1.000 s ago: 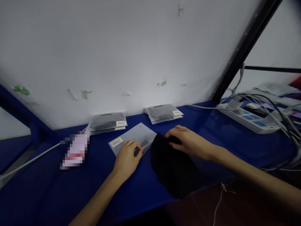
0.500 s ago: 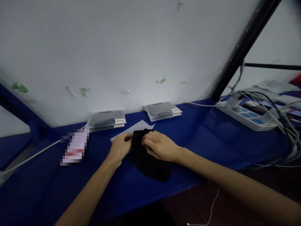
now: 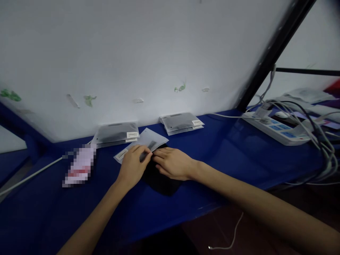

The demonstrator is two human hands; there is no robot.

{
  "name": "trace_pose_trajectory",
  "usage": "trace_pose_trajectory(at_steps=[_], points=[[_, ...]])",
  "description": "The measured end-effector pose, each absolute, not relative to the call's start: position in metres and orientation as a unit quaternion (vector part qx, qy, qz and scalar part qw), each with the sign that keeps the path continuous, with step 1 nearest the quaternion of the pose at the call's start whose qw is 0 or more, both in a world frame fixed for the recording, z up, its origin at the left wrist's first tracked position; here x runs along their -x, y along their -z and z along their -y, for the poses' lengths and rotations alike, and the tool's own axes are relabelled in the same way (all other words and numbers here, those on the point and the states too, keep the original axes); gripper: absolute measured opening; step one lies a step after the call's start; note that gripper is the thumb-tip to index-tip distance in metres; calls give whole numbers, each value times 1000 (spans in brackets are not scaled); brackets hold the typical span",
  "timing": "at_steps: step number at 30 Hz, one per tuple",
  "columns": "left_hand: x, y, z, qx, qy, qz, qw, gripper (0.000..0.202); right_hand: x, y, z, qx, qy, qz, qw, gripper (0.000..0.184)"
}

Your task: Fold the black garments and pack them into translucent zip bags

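Observation:
A folded black cloth (image 3: pixel 162 182) lies on the blue table (image 3: pixel 225 156), its far end under the mouth of a clear plastic bag (image 3: pixel 145 141) with a white label. My left hand (image 3: pixel 132 166) pinches the bag's near edge, fingers closed on it. My right hand (image 3: pixel 172 163) lies on the black cloth with fingers stretched toward the bag's opening, pressing the cloth.
Two stacks of bagged dark items rest against the white wall, one (image 3: pixel 117 132) at the left and one (image 3: pixel 180 122) at the right. A blurred pink-white object (image 3: pixel 79 166) lies left. A white power strip (image 3: pixel 276 129) with many cables sits at the right.
The black cloth has slid left and away from the table edge, up to the bag. Both hands moved with it, and the left hand has lifted the bag's edge over the cloth's end.

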State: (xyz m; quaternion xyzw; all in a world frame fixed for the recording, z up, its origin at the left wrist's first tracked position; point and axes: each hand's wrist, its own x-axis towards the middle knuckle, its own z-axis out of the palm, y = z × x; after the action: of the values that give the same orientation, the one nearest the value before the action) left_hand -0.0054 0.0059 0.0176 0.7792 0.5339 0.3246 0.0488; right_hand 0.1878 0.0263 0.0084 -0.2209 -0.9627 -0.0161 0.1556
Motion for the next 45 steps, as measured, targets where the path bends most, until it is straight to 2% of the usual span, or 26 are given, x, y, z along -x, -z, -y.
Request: trace_pose_trajectory(at_steps=[7,11,14,17,21,24,27,29,31,33,35,43,45], points=[[13,-14,-9,-807,-317,-497,40,7,-177,-8,-35,178,13,975,135,29],[21,-6,-3,-820,-307,-484,2,8,-174,-6,-37,254,-29,957,136,31],[31,0,4,-812,-238,-528,-74,14,-172,-4,-36,316,-33,938,142,32],[40,0,12,-796,-165,-574,-101,11,-169,-2,-34,364,-22,922,131,32],[38,-2,21,-820,-158,-541,-102,15,-161,0,-30,443,7,888,124,37],[32,0,29,-839,-183,-502,-104,17,-156,0,-26,465,24,877,118,32],[31,3,35,-839,-211,-493,-92,16,-160,-3,-19,456,38,875,155,32],[31,5,36,-835,-224,-495,-79,15,-170,-5,-12,414,41,887,202,35],[33,6,36,-833,-234,-496,-67,15,-181,-7,-4,310,36,921,231,35],[33,6,36,-834,-241,-493,-54,14,-192,-6,1,203,27,954,220,37],[33,7,35,-835,-247,-489,-42,13,-197,-4,3,166,23,967,192,43],[33,5,34,-834,-272,-479,16,11,-155,6,-1,334,13,926,175,30],[34,4,35,-829,-282,-482,16,11,-146,4,4,334,12,925,179,28]])
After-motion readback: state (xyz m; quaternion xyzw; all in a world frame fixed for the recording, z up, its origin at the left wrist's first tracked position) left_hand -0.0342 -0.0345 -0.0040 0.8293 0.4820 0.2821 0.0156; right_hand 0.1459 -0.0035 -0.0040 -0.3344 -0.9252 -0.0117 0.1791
